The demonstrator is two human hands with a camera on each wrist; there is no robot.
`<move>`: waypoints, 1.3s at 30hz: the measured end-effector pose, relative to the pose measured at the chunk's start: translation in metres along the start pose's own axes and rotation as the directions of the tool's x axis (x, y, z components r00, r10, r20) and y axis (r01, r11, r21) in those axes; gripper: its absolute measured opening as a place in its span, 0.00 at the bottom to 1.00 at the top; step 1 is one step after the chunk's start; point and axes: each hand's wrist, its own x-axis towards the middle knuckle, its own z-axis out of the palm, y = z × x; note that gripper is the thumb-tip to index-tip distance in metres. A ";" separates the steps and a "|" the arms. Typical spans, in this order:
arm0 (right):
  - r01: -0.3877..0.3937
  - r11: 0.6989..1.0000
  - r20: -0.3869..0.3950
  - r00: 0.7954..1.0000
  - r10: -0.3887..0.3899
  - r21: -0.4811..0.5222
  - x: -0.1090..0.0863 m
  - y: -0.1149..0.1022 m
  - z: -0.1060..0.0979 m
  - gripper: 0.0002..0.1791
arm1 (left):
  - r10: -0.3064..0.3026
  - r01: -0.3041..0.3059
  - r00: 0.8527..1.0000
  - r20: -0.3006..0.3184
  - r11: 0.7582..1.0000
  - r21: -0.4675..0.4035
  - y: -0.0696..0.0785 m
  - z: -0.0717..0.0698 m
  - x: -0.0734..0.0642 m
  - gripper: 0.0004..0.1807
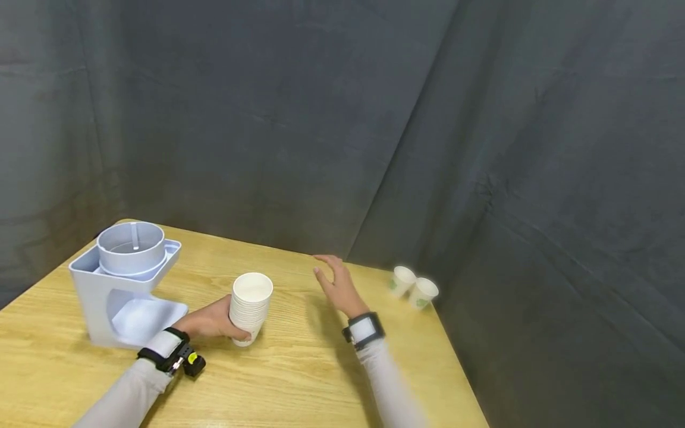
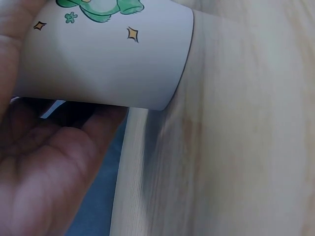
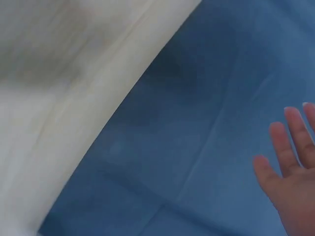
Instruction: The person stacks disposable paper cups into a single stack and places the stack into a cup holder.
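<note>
My left hand (image 1: 214,319) grips a stack of white paper cups (image 1: 250,308) from its left side, with the thumb across the near face. Up close in the left wrist view, the outermost cup (image 2: 108,64) carries a green cartoon print and small orange stars; its base is right by the wooden tabletop. My right hand (image 1: 342,288) hovers over the table to the right of the stack, fingers spread and nothing in them. The right wrist view has that hand (image 3: 295,182) against the cloth, fingers extended.
A white machine (image 1: 99,309) with a round open tub (image 1: 132,261) on top stands at the table's left. Two paper cups (image 1: 402,280) sit side by side near the right edge. Dark grey curtain (image 1: 267,119) hangs behind and right of the wooden table (image 1: 299,380).
</note>
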 end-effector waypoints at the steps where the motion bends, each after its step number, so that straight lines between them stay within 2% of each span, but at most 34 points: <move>1: -0.016 0.999 -0.014 1.000 0.015 -0.031 -0.001 0.010 -0.009 0.25 | 0.002 -0.002 1.000 0.000 1.000 -0.002 0.000 0.000 0.000 0.43; 5: -0.114 0.986 -0.075 0.992 0.105 -0.123 -0.006 0.049 -0.041 0.24 | 0.001 -0.001 1.000 -0.003 1.000 0.000 0.001 -0.001 -0.001 0.43; 9: -0.211 0.959 -0.162 0.970 0.181 -0.192 -0.017 0.084 -0.069 0.25 | -0.007 0.007 1.000 -0.007 1.000 0.004 0.001 -0.001 -0.003 0.43; 12: -0.257 0.934 -0.219 0.954 0.205 -0.247 -0.026 0.109 -0.088 0.25 | -0.003 0.003 1.000 -0.009 1.000 0.010 0.000 -0.002 -0.004 0.43; 16: -0.338 0.876 -0.262 0.930 0.256 -0.345 -0.038 0.142 -0.108 0.26 | -0.004 0.004 1.000 -0.022 1.000 0.019 0.000 -0.004 -0.005 0.43; 19: -0.447 0.814 -0.277 0.890 0.362 -0.372 -0.047 0.159 -0.121 0.31 | -0.003 0.003 1.000 -0.019 1.000 0.011 0.000 -0.005 -0.005 0.43; 22: -0.544 0.759 -0.250 0.839 0.483 -0.358 -0.055 0.167 -0.133 0.37 | 0.004 -0.004 1.000 -0.011 1.000 -0.002 0.000 -0.004 -0.006 0.43; 24: -0.582 0.731 -0.219 0.812 0.541 -0.356 -0.059 0.171 -0.141 0.41 | 0.005 -0.005 1.000 -0.011 1.000 -0.008 -0.001 -0.002 -0.005 0.43; 27: -0.610 0.691 -0.175 0.785 0.595 -0.389 -0.068 0.181 -0.149 0.43 | -0.002 0.002 1.000 -0.012 1.000 -0.019 0.000 0.000 -0.005 0.43; 32: -0.620 0.634 -0.120 0.752 0.648 -0.462 -0.085 0.204 -0.150 0.47 | -0.022 0.021 1.000 -0.013 1.000 -0.023 0.002 0.003 -0.005 0.45; 33: -0.620 0.631 -0.114 0.749 0.652 -0.466 -0.087 0.207 -0.149 0.47 | -0.022 0.022 1.000 -0.012 1.000 -0.021 0.003 0.004 -0.005 0.45; 35: -0.612 0.642 -0.116 0.759 0.641 -0.461 -0.090 0.209 -0.149 0.48 | -0.025 0.025 1.000 -0.013 1.000 -0.017 0.003 0.004 -0.005 0.44; 37: -0.592 0.665 -0.136 0.785 0.605 -0.455 -0.090 0.211 -0.148 0.44 | -0.015 0.015 1.000 -0.009 1.000 -0.017 0.003 0.004 -0.004 0.44; 39: -0.548 0.699 -0.163 0.826 0.540 -0.460 -0.089 0.212 -0.147 0.39 | -0.007 0.007 1.000 -0.007 1.000 -0.015 0.002 0.004 -0.004 0.44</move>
